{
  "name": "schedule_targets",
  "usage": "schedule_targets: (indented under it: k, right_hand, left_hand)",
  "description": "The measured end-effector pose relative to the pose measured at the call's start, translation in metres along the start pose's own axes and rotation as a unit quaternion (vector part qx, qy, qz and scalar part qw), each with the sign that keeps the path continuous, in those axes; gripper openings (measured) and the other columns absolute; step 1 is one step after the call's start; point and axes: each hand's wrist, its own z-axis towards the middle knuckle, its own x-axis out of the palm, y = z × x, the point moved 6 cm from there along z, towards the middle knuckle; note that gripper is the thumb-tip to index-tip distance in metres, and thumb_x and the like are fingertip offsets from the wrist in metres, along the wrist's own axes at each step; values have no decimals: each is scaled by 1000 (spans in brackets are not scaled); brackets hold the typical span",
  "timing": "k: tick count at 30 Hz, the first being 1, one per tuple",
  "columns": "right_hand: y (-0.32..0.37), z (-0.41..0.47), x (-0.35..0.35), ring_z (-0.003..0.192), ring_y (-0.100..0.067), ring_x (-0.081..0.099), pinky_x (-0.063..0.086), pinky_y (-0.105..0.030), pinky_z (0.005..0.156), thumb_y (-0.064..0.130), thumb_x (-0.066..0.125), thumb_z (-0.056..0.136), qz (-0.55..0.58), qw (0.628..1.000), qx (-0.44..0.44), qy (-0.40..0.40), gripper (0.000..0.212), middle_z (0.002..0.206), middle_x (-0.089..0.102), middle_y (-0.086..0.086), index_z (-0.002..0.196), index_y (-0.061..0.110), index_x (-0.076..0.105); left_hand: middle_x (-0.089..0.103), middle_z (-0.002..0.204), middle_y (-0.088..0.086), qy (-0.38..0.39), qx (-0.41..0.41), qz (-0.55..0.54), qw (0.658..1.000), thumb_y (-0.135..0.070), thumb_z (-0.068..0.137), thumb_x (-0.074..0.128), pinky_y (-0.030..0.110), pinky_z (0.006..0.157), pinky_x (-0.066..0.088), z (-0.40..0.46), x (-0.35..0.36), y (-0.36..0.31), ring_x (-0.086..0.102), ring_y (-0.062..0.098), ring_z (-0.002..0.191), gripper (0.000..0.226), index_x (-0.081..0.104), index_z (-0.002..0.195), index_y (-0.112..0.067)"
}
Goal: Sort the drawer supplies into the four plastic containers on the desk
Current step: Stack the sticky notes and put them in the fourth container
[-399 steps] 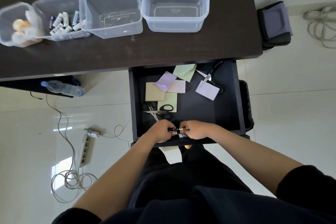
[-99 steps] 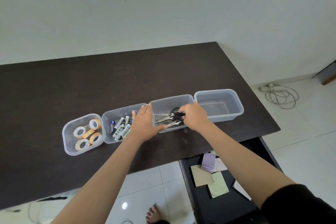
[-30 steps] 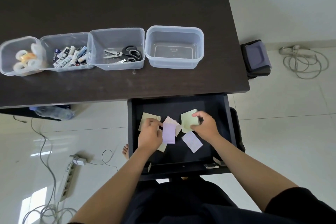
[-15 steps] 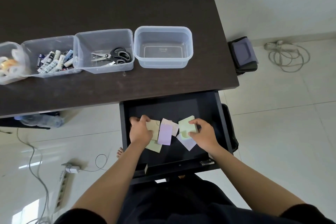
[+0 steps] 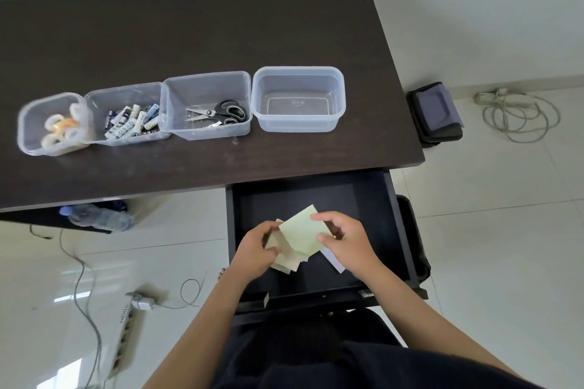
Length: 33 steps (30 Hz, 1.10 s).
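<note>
Pale floor tiles and a plain light wall surround a dark brown surface, and under its near edge a black drawer is pulled out. On the surface four clear plastic containers stand in one row, close to each other. From left to right, the first container holds rolls of tape, the second container holds batteries, the third container holds scissors with black handles, and the fourth container has nothing inside.

Above the drawer, the two hands meet over a small pile of sticky notes. The left hand has its fingers curled around the left edge of the pile and holds several tan and pale notes together. The right hand pinches the green sticky note which lies on top of the pile, with thumb and fingers at its right side. One white note shows partly under the right hand; I cannot tell if it lies on the drawer bottom or is held.

On the floor at the left lie a white power strip with its grey cable, and a plastic water bottle lies under the surface. At the right, a dark bag stands beside the surface, and a coiled pale cable lies further right. Dark clothing of the person fills the bottom of the view.
</note>
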Motion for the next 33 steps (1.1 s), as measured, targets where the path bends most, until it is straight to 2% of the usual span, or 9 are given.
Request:
schedule_targets:
  k: [3, 6, 9, 12, 17, 21, 25, 28, 33]
  right_hand:
    - [3, -3, 7, 84, -4, 59, 48, -17, 71, -2, 66, 80, 6, 1000, -4, 29, 35, 89, 64, 18, 97, 29, 70]
    - [3, -5, 7, 95, -15, 65, 57, -32, 77, -1, 68, 79, 46, 998, 9, 35, 33, 103, 68, 2, 97, 27, 68]
    - [4, -7, 4, 93, -15, 68, 59, -37, 80, 1, 69, 79, 77, 997, 13, 28, 32, 107, 68, -2, 100, 26, 65]
    - [2, -11, 1, 93, -14, 68, 59, -35, 81, 4, 72, 79, 100, 995, 11, 4, 37, 110, 66, 2, 107, 26, 63]
    - [-2, -17, 8, 86, -9, 64, 58, -30, 74, 7, 72, 80, 64, 998, -7, -25, 41, 115, 61, 8, 113, 30, 60]
    - [-1, -21, 12, 82, 6, 56, 48, -12, 67, 12, 71, 82, 5, 999, -27, -25, 42, 112, 58, 16, 118, 29, 57]
    - [-1, -21, 23, 92, 9, 56, 48, -10, 72, 16, 68, 86, -11, 999, -31, 12, 43, 112, 57, 20, 125, 28, 55]
    - [-10, -21, 35, 98, 2, 58, 48, -14, 80, 27, 65, 89, -22, 999, -20, 44, 39, 117, 56, 28, 126, 35, 55]
    - [-29, -9, 39, 89, -1, 61, 44, -12, 75, 21, 60, 91, -34, 999, 2, -16, 24, 105, 60, 28, 114, 25, 63]
  left_hand:
    - [68, 111, -5, 39, 14, -55, 998, 11, 75, 62, 30, 89, 52, -13, 2, -15, 64, 15, 105, 51, 61, 104, -31]
    - [70, 111, 3, 58, 0, -150, 987, 15, 81, 55, 33, 80, 53, -22, 2, -23, 65, 19, 98, 51, 59, 114, -23]
    - [69, 108, 12, 55, -16, -272, 961, 9, 83, 56, 39, 82, 53, -25, 1, -23, 66, 24, 96, 51, 54, 124, -22]
    - [69, 107, 14, 28, -14, -349, 936, -1, 83, 61, 40, 86, 55, -25, -1, -23, 66, 27, 98, 49, 53, 126, -22]
    - [67, 107, 13, 5, -12, -293, 956, -11, 91, 56, 36, 74, 57, -27, 9, -35, 67, 24, 94, 33, 55, 123, -17]
    - [66, 108, 12, -36, -37, -260, 964, -20, 88, 63, 48, 84, 56, -27, 18, -31, 66, 27, 97, 22, 63, 110, -18]
    - [67, 103, 11, -87, -63, -244, 964, -4, 84, 66, 48, 82, 57, -26, 15, -20, 66, 28, 98, 24, 60, 102, -18]
    - [66, 105, 12, -103, -82, -232, 964, 7, 83, 60, 43, 78, 56, -26, 5, -12, 64, 29, 98, 33, 58, 103, -18]
    - [64, 106, 10, -141, -82, -200, 966, 10, 86, 50, 36, 75, 52, -42, -20, 1, 61, 22, 92, 38, 57, 107, -21]
